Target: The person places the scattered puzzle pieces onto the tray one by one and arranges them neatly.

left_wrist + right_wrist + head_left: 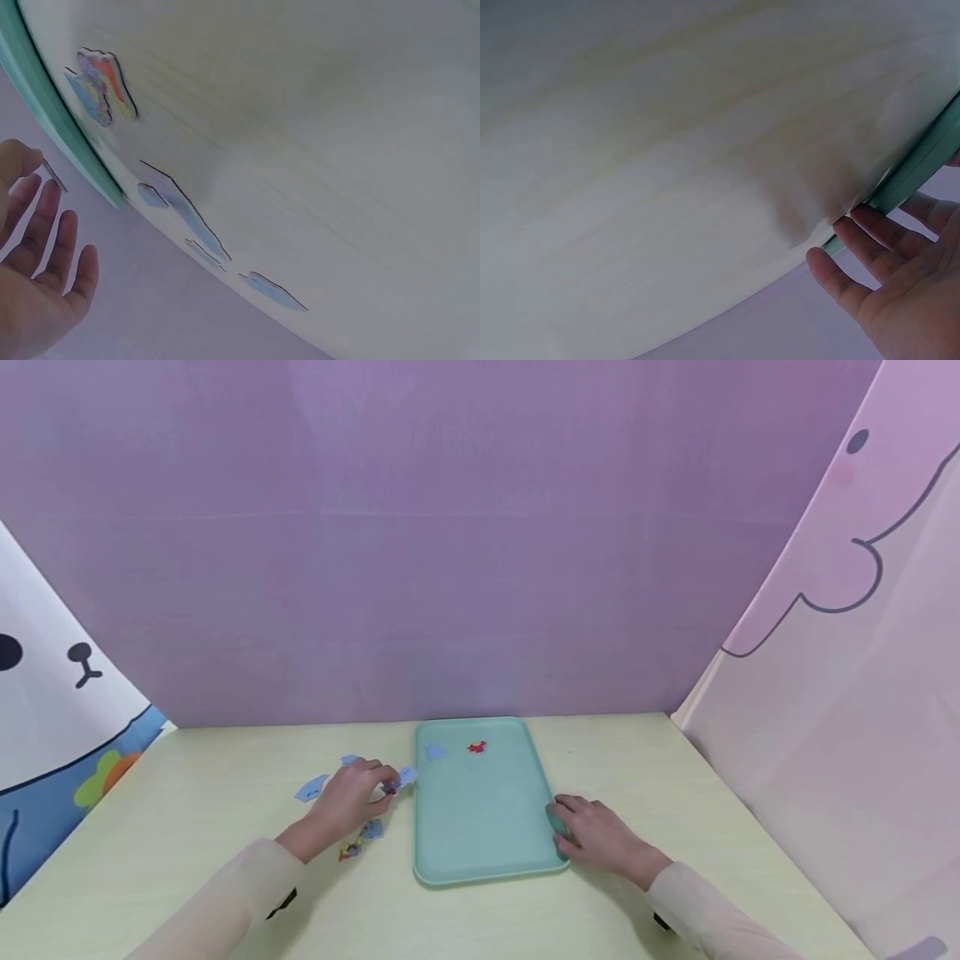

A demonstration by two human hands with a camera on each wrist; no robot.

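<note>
My left hand [351,795] pinches a small thin puzzle piece [55,176] between thumb and forefinger, seen edge-on in the left wrist view. Its other fingers are loosely spread. Below it on the table lie a light blue piece [312,787] and a multicoloured piece [351,849], with several more around. A mint green tray [487,827] is to the right, holding a pale blue piece [436,751] and a red piece [477,747] near its far end. My right hand [600,837] rests at the tray's right edge, its fairly straight fingers [862,251] touching the rim.
The pale wooden table [240,777] reaches back to a purple cloth backdrop [480,543]. Printed cloth panels stand on both sides, with a white animal [52,693] on the left and a pink figure [832,560] on the right.
</note>
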